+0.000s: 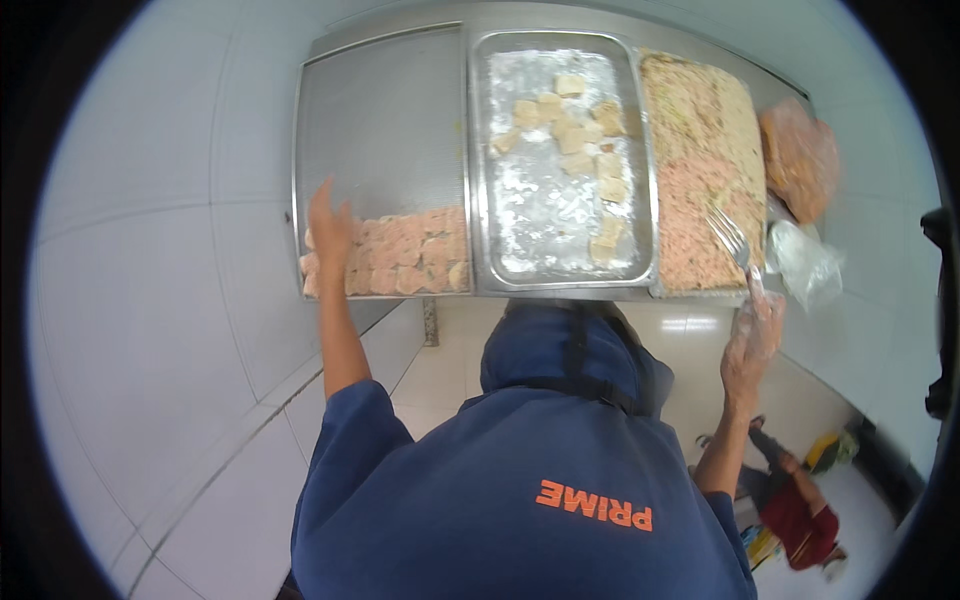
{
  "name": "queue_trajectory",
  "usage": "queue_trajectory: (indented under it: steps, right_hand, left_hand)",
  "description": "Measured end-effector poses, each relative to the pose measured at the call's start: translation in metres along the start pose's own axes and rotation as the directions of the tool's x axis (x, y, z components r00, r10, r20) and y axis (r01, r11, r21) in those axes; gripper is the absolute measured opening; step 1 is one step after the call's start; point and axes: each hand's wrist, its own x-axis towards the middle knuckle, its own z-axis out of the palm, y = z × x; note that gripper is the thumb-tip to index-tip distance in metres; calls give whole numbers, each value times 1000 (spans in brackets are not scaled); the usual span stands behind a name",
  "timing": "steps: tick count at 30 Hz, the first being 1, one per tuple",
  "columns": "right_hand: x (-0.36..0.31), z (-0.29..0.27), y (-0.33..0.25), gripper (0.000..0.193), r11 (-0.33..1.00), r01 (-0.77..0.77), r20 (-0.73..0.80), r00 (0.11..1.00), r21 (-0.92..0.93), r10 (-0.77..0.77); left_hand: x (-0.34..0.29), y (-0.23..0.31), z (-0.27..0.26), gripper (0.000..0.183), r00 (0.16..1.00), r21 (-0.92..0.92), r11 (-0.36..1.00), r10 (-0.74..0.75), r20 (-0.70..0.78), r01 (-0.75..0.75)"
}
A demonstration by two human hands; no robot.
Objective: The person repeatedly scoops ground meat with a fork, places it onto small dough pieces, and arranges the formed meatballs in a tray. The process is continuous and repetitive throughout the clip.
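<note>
My left hand [331,232] is over the near left corner of a grey metal tray [385,120], its fingers stretched apart with no object visible in them. Beside it, rows of small pieces topped with pink spread [405,252] fill the tray's near end. On the right, my right hand [757,335], in a clear plastic glove, grips a fork [733,238]. The fork's tines touch or hover just over a wide slab of pink and pale yellowish filling [705,175]; I cannot tell which.
Between them stands a shiny metal pan [530,215] with several loose pale bread-like pieces [575,130]. Right of the slab lie an orange-filled plastic bag [800,155] and a crumpled clear bag [806,265]. Tiled walls flank the counter. Behind me is a person in red [800,520].
</note>
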Motion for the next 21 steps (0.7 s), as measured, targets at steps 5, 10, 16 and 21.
queue_trajectory:
  steps: [5,10,16,21]
  right_hand:
    - [-4,-4,-3,49,999,-22,-15,1000,35,22]
    - [-19,-17,4,46,995,-86,-59,994,44,88]
    - [-40,-19,38,50,981,-188,-220,956,46,194]
    - [-26,-3,105,45,936,-353,-106,931,-10,350]
  left_hand:
    - [32,186,85,34,895,-624,755,118,430,200]
    - [45,303,163,33,891,-498,859,132,434,115]
    - [32,322,201,33,872,-354,926,278,404,-132]
    - [35,341,178,30,874,-580,752,8,485,315]
